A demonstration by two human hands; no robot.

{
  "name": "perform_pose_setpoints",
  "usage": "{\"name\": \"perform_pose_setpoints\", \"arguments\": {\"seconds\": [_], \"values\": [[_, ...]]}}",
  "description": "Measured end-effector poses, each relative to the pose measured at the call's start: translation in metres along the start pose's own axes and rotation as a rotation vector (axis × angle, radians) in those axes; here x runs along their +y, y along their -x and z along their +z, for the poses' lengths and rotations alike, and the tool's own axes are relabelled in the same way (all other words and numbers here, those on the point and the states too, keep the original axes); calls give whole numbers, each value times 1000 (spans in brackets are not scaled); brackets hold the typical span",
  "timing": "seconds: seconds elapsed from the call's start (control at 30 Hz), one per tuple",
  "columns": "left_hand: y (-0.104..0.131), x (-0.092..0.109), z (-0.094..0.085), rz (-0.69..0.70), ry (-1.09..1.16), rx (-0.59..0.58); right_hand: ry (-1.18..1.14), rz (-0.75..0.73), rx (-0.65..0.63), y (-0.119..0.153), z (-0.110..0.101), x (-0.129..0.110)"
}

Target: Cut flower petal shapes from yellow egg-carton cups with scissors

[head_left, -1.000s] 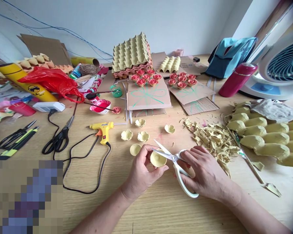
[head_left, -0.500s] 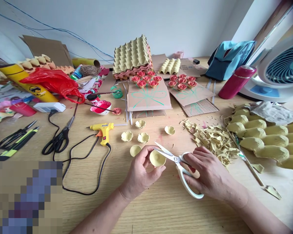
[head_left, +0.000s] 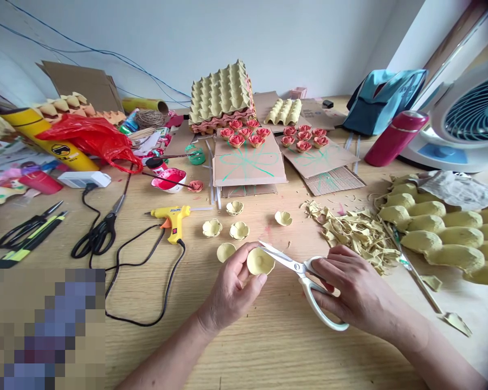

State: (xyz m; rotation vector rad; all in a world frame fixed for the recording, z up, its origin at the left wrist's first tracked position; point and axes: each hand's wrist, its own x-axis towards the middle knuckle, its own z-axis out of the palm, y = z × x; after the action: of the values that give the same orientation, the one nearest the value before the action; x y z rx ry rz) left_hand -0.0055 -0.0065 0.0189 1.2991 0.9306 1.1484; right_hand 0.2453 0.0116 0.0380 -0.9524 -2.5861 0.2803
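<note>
Between the thumb and fingers of my left hand (head_left: 233,287) is a pale yellow egg-carton cup (head_left: 261,262), its hollow turned up toward me. My right hand (head_left: 350,287) grips the white handles of a pair of scissors (head_left: 296,267). The blades are close together and reach to the upper right rim of the cup; whether they touch it I cannot tell. Just beyond my left hand lies another plain cup (head_left: 226,252). Several cups with petal-shaped rims rest farther off, among them one cut cup (head_left: 239,231) and a single cup (head_left: 283,218) to the right.
A yellow glue gun (head_left: 171,219) with a black cord lies left of the cups. Carton scraps (head_left: 358,238) are heaped at right beside an egg tray (head_left: 443,227). Red paper flowers (head_left: 244,132) stand on cardboard at the back. Black scissors (head_left: 100,233) lie at left.
The scissors and my right hand have shifted slightly right and down, and the blades have drawn closer together. The cup has tilted a little in my left hand.
</note>
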Motion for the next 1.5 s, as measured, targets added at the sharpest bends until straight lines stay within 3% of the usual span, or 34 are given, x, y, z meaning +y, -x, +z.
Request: {"name": "perform_pose_setpoints", "arguments": {"seconds": [0.23, 0.47, 0.83, 1.23, 1.5], "values": [[3, 4, 0, -34, -72, -60, -3, -1, 41, 1, 3, -1], [1, -7, 7, 23, -181, 81, 14, 13, 57, 0, 10, -2], [0, -4, 6, 60, -345, -141, 24, 74, 21, -4, 11, -6], [-1, 2, 3, -13, -292, -201, -63, 15, -48, 0, 7, -4], [-4, 9, -6, -60, -140, -263, -102, -42, -74, 4, 4, -1]]}}
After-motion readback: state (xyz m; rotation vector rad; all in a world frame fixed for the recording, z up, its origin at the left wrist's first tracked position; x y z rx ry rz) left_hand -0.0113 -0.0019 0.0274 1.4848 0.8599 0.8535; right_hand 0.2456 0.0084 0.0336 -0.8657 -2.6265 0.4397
